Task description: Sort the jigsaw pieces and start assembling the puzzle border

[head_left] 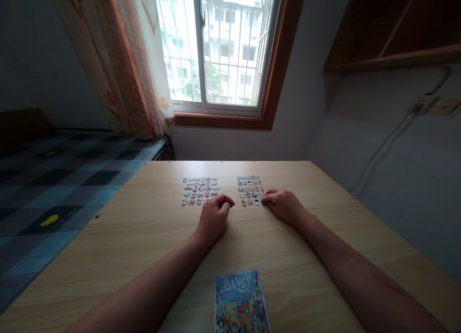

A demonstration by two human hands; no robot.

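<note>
Two groups of small jigsaw pieces lie spread on the wooden table (144, 237): a left group (199, 189) and a right group (249, 189). My left hand (214, 215) rests just below the left group's right end, fingers curled into a loose fist; whether it holds a piece is hidden. My right hand (283, 203) lies at the lower right corner of the right group, its fingertips pinched on a piece there. A colourful picture card (242, 302) reading "Bluey" lies near the table's front edge between my forearms.
A bed with a checked blue cover (54, 184) stands left of the table. Behind the table are a barred window (219, 45) and a curtain (126, 59). A wooden shelf (392, 30) hangs at upper right, with a wall socket (423, 104) and cable below.
</note>
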